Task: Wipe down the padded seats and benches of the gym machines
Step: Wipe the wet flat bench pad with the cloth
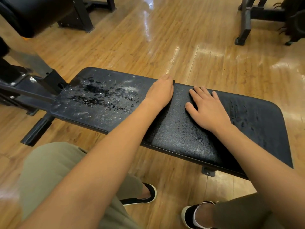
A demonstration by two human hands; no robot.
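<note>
Leaning over the black padded bench (257,116), I had both arms stretched across its middle. The bench ran crosswise in front of my knees, its near edge just above my feet.

My right hand (209,111) lay flat on the padding, palm down, with the fingers (200,92) straight and spread wide, holding nothing. My left hand (160,93) sat at the far edge of the bench, just beside the right one but not touching it. Its fingers were curled over and hidden behind the back of the hand, so I could not tell what they held, if anything. A thin black edge (173,82) stood up right against that hand. The pebbled black stretch between my hands might have been a cloth or the cover itself; I could not tell which.

To the left of my left hand, the padding was wet with a patch of droplets (102,96) and pale smears. That end of the bench met a dark metal frame (33,90).

Under everything was a shiny wooden floor (181,47). Another black pad (33,14) showed at the top left, and another machine's dark legs (245,22) at the top right. My olive trousers (49,171) and black shoes (143,195) were at the bottom.
</note>
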